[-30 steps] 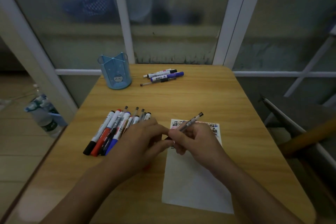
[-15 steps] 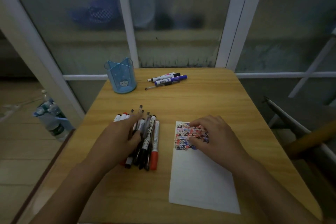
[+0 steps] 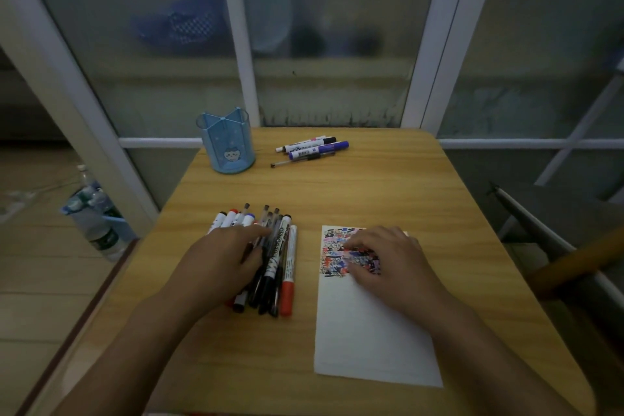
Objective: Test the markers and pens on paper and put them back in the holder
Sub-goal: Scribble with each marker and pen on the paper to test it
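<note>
Dimly lit, the left hand lies flat, fingers relaxed, over the pile of markers and pens, hiding their left half. Beside it, the right hand rests loosely curled on the paper, covering some scribbles. Beyond both stands the holder.

Left hand on marker pile, right hand on scribbled paper.

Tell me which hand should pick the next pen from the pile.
Left, probably. The left hand already rests on the pen pile, while the right hand lies on the paper, steadying it.
</note>
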Motion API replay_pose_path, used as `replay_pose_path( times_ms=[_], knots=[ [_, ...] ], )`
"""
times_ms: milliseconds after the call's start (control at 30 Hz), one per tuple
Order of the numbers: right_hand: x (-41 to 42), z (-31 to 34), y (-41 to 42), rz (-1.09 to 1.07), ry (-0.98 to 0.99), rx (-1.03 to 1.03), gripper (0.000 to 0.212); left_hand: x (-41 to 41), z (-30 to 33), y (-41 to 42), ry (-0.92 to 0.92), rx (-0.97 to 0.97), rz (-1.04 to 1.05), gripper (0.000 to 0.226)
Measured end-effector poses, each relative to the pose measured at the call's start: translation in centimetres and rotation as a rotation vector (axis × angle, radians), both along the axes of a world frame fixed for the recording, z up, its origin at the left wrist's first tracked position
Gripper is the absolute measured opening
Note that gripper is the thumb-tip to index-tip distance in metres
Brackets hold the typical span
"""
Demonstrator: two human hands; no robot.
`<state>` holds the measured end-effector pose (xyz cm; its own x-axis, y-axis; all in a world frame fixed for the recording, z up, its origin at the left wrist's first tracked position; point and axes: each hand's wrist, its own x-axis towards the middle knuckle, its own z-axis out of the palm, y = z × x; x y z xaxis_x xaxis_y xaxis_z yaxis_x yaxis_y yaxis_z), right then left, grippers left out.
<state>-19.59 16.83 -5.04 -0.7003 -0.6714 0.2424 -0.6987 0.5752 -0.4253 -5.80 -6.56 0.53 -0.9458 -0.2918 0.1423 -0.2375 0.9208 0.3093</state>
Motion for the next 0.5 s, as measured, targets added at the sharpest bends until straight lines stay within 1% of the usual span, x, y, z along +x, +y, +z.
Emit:
replay_pose_path(
  times_ms=[333, 433, 500],
  knots=[
    [0.2, -0.1, -0.3, 0.004, -0.02, -0.061, 0.031, 0.1, 0.1, 0.1, 0.019, 0.024, 0.017, 0.034],
    [0.0, 0.3, -0.1, 0.019, -0.034, -0.082, 0.034, 0.1, 0.4, 0.5, 0.052, -0.059, -0.02, 0.038],
    [-0.7, 0.8, 0.3, 0.003, -0.036, -0.113, 0.029, 0.2, 0.5, 1.1, 0.08, -0.126, -0.101, 0.045]
  ],
)
